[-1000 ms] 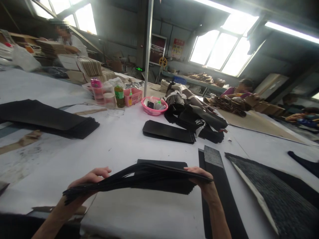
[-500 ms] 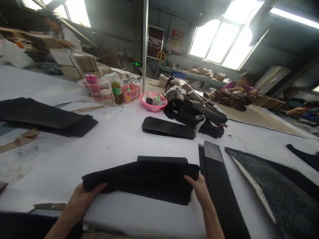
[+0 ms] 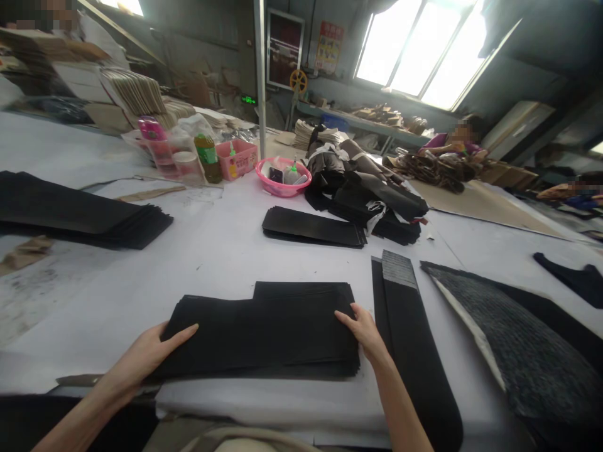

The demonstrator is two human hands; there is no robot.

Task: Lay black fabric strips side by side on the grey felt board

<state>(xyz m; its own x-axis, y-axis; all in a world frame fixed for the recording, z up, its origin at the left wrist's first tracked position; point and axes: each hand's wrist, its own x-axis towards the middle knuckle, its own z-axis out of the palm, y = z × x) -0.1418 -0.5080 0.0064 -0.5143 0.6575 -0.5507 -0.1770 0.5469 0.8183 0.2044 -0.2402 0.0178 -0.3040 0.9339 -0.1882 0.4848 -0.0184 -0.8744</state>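
A stack of black sheets [image 3: 264, 339], perhaps fabric or thin board, lies nearly flat on the white-covered table in front of me. My left hand [image 3: 157, 348] grips its left end, thumb on top and the other fingers hidden at the edge. My right hand [image 3: 362, 328] holds the right end, its thumb and a fingertip on the upper surface. At the back right, part of the stack stands out in a step. Close to my right hand lie long black strips [image 3: 414, 339] with a grey patch [image 3: 399, 269] at the far end.
Beyond is a smaller black stack [image 3: 311, 227]; a larger one [image 3: 94, 210] lies left. Dark scraps [image 3: 372, 194] are heaped behind, near a pink basin [image 3: 282, 179] and a metal pole [image 3: 260, 81]. Grey textured cloth [image 3: 522, 339] lies right. People [image 3: 455, 141] sit farther off.
The black stack was lifted and bent between my hands; now it lies lower and flatter, its top face showing. Both hands came down with it. The camera view has tilted down.
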